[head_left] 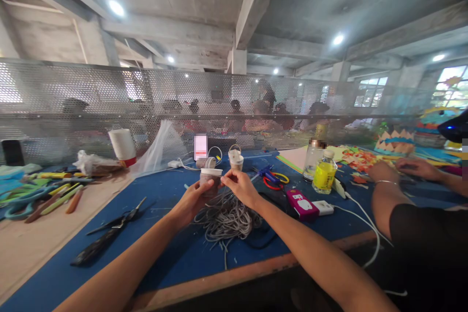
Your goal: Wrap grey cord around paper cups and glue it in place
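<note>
- Left hand (193,198): I log it wrapped around a small white-lidded jar (210,180), raised just above the blue tabletop (175,253).
- Right hand (241,186): fingertips pinched at the jar's rim on its right side; whether a strand is caught between them I cannot tell.
- Grey cord bundle (226,217): loose tangle on the tabletop directly beneath both hands.
- Black scissors (109,234): flat on the tabletop, left of my forearm.
- Pink phone (300,203): right of the cord, white charger block touching its end.
- Yellow bottle (324,171): upright behind the phone.
- Second small jar (236,158): upright, wire loop on top, behind the held one.
- Another person's hands (383,171): far right, among coloured paper scraps.
</note>
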A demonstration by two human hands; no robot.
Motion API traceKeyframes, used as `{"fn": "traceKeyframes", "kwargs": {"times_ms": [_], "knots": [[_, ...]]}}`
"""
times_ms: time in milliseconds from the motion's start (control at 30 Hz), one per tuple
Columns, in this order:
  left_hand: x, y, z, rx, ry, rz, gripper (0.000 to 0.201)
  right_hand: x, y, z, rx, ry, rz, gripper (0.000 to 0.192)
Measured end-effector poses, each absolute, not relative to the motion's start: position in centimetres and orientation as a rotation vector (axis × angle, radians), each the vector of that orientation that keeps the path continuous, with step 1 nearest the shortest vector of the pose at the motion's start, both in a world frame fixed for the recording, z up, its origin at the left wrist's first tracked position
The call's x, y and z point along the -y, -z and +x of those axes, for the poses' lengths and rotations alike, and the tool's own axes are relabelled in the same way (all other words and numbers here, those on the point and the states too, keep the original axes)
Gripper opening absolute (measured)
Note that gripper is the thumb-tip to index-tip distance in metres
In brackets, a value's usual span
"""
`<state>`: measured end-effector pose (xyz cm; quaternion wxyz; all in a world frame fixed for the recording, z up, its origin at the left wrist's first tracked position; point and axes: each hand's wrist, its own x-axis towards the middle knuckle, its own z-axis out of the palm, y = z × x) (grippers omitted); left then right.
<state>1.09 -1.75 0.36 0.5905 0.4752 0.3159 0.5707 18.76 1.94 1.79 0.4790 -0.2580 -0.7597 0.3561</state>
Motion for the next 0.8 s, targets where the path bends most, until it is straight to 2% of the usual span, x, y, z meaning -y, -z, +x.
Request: {"fn": "traceKeyframes", "kwargs": {"times_ms": [233, 800], "knots": [[1.94, -0.64, 1.14, -0.718, -1.302, 1.103, 0.041, -2.12, -1.81, 18.84, 1.822, -0.894, -0.605, 0.018], [1.76, -0.36, 1.06, -0.717, -1.290, 1.132, 0.044, -2.43, -1.66, 18.93, 1.796, -0.847, -0.672, 0.020]]}}
